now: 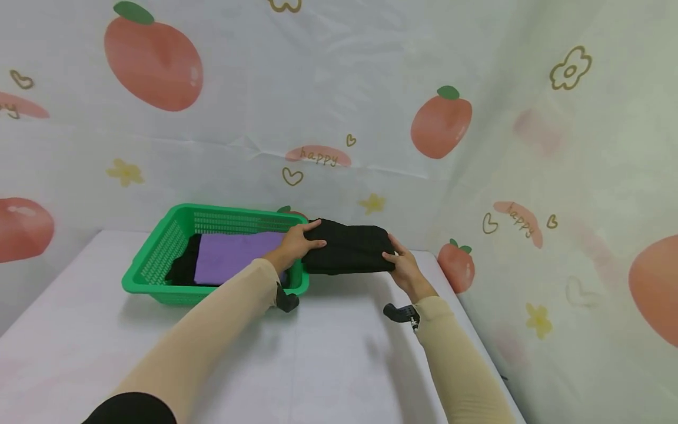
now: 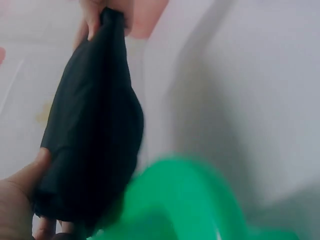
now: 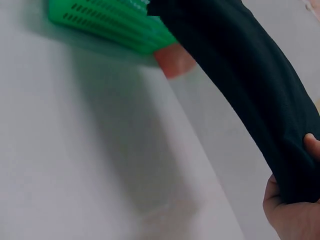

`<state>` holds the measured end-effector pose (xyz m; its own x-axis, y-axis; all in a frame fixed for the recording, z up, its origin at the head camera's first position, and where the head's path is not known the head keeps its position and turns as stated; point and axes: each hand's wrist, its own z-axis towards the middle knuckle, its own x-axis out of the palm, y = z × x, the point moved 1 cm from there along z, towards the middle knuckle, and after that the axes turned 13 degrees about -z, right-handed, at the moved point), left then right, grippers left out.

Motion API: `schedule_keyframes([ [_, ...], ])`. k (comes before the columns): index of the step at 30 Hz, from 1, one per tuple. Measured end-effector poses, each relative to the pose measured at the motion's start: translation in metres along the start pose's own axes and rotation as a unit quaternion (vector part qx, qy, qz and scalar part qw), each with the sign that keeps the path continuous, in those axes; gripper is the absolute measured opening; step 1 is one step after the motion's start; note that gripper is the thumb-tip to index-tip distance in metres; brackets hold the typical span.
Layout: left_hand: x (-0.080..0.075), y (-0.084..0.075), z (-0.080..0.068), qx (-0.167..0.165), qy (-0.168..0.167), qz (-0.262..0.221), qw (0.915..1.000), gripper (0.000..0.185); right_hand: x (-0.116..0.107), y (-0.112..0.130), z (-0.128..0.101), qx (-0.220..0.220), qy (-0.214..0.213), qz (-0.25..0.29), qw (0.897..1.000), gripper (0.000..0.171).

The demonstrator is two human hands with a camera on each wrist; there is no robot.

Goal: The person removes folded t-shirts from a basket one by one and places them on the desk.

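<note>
Folded black cloth (image 1: 349, 250), held above the desk (image 1: 328, 359) just beside the right end of the green basket (image 1: 233, 209). I see the left hand (image 1: 294, 242) and right hand (image 1: 405, 268) pinching opposite ends between thumb and fingers. I judge it light, soft and apt to sag; I would clasp both short ends, all layers together.
</note>
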<state>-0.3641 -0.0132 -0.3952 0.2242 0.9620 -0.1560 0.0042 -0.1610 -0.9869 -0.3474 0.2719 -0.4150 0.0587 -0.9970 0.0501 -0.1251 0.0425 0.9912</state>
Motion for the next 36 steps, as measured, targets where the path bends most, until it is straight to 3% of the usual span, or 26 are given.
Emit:
schedule_keyframes([
  [10, 0.051, 0.006, 0.012, -0.014, -0.015, 0.024, 0.9995, 0.068, -0.034, -0.018, -0.008, 0.012, -0.034, -0.001, 0.999, 0.067],
  [17, 0.085, 0.019, 0.011, -0.037, -0.054, -0.016, 0.9977, 0.065, -0.051, -0.041, -0.012, 0.025, -0.064, -0.014, 0.998, 0.065],
  [21, 0.102, 0.031, 0.008, -0.039, -0.078, -0.025, 0.9959, 0.063, -0.060, -0.053, -0.014, 0.031, -0.076, -0.059, 0.995, 0.064],
  [26, 0.107, 0.051, 0.004, -0.042, -0.104, -0.037, 0.9930, 0.061, -0.057, -0.069, -0.012, 0.043, -0.099, -0.097, 0.989, 0.062],
  [32, 0.113, 0.073, 0.007, -0.026, -0.104, -0.018, 0.9941, 0.059, -0.058, -0.081, -0.014, 0.045, -0.140, -0.145, 0.978, 0.060],
  [35, 0.117, 0.077, 0.008, -0.029, -0.099, 0.026, 0.9944, 0.060, -0.056, -0.079, -0.017, 0.048, -0.162, -0.195, 0.966, 0.058],
  [36, 0.117, 0.076, 0.007, -0.027, -0.097, 0.042, 0.9940, 0.060, -0.055, -0.078, -0.018, 0.047, -0.178, -0.233, 0.955, 0.056],
])
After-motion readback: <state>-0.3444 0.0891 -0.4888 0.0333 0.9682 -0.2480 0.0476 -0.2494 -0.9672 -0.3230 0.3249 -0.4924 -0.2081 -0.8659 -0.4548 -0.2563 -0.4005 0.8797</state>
